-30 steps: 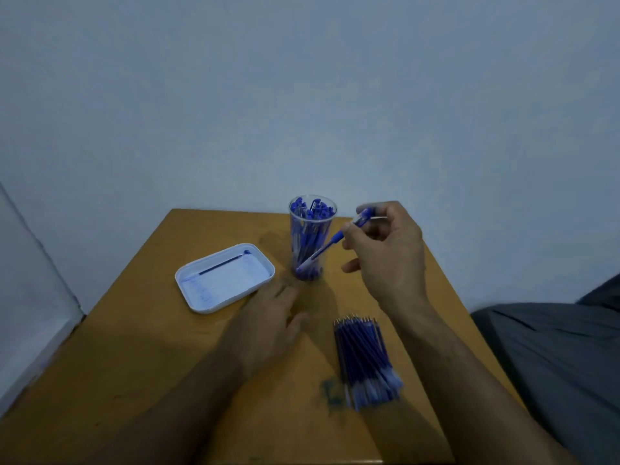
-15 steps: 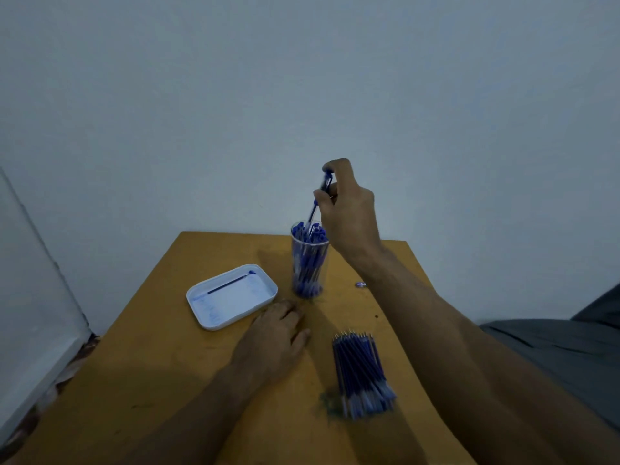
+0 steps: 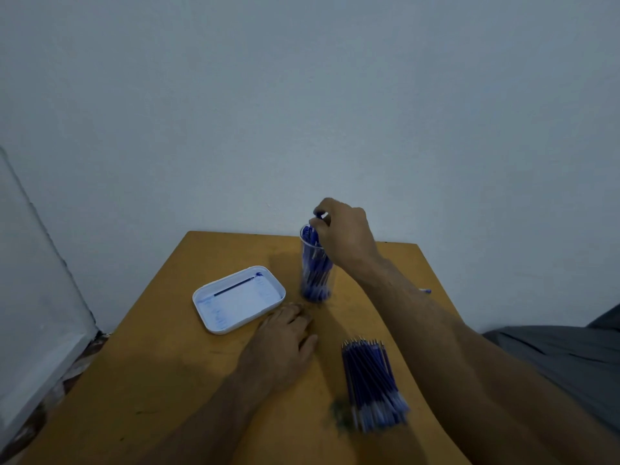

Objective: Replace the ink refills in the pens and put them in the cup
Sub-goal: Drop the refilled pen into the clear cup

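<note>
From the head view, the right hand reaches over the clear cup at the far side of the bench, its fingers curled and pinching the top of a pen standing in the cup among other blue pens. The left hand lies flat on the bench, fingers relaxed, just beside a white tray holding one refill. A bundle of refills lies near the right forearm.
</note>
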Action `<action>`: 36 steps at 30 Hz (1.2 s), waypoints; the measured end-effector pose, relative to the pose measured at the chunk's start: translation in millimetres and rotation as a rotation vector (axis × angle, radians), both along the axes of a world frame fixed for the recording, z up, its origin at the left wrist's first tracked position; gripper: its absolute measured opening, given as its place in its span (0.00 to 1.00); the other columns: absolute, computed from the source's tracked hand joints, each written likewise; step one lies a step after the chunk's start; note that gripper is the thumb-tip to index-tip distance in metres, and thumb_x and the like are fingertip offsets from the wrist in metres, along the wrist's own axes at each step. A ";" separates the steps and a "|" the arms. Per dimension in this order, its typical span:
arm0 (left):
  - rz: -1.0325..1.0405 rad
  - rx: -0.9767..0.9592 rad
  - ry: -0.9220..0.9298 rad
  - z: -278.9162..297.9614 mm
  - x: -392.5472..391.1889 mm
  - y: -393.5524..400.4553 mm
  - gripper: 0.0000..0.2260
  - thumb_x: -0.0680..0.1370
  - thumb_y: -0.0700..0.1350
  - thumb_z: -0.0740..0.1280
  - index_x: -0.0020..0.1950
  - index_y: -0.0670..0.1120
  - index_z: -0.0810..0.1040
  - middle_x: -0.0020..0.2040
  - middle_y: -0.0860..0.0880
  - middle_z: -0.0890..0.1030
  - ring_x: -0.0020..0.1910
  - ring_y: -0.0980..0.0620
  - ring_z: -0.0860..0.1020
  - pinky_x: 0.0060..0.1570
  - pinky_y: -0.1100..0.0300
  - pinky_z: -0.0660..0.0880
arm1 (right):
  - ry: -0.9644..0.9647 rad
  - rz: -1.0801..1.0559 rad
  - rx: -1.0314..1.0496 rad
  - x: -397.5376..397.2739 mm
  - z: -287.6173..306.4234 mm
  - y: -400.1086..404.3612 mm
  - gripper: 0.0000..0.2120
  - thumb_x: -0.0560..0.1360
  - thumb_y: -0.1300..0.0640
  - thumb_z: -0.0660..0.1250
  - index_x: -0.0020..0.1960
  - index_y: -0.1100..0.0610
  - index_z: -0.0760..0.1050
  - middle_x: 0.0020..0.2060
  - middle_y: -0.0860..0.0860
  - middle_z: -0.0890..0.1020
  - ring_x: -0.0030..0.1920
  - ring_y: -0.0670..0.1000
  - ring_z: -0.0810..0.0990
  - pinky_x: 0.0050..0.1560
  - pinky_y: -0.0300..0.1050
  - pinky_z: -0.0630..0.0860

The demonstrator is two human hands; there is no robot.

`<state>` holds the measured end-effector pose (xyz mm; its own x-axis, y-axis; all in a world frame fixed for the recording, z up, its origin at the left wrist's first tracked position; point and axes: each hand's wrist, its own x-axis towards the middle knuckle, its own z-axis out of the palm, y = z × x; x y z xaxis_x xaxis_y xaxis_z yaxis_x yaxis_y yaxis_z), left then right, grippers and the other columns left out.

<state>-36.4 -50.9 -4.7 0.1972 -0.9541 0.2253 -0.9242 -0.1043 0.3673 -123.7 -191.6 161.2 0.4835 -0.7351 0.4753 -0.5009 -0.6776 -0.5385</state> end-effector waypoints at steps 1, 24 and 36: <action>0.003 0.000 0.000 0.3 0.1 -0.1 0.24 0.82 0.60 0.56 0.76 0.53 0.68 0.78 0.55 0.65 0.77 0.56 0.60 0.77 0.54 0.60 | 0.051 -0.018 -0.007 1.7 -3.2 -2.5 0.08 0.81 0.56 0.65 0.55 0.57 0.81 0.46 0.55 0.85 0.44 0.53 0.83 0.46 0.52 0.82; -0.007 -0.001 -0.017 6.1 -3.0 2.0 0.23 0.83 0.59 0.55 0.76 0.53 0.69 0.78 0.53 0.65 0.77 0.55 0.59 0.77 0.56 0.58 | 0.752 -0.237 0.073 -84.0 -111.2 -22.6 0.13 0.82 0.63 0.58 0.66 0.60 0.71 0.63 0.58 0.73 0.62 0.58 0.74 0.60 0.52 0.77; 0.000 0.008 -0.005 8.9 -2.7 2.6 0.23 0.83 0.59 0.55 0.76 0.54 0.68 0.78 0.54 0.64 0.78 0.55 0.58 0.77 0.54 0.57 | 0.644 -0.202 -0.034 -94.1 -110.7 -27.0 0.12 0.82 0.58 0.62 0.65 0.53 0.70 0.57 0.53 0.75 0.52 0.50 0.73 0.44 0.42 0.70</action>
<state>-39.1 -48.3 4.2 0.1966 -0.9557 0.2191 -0.9260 -0.1075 0.3619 -217.8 -218.6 50.5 0.5326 -0.8306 0.1627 -0.8335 -0.5481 -0.0694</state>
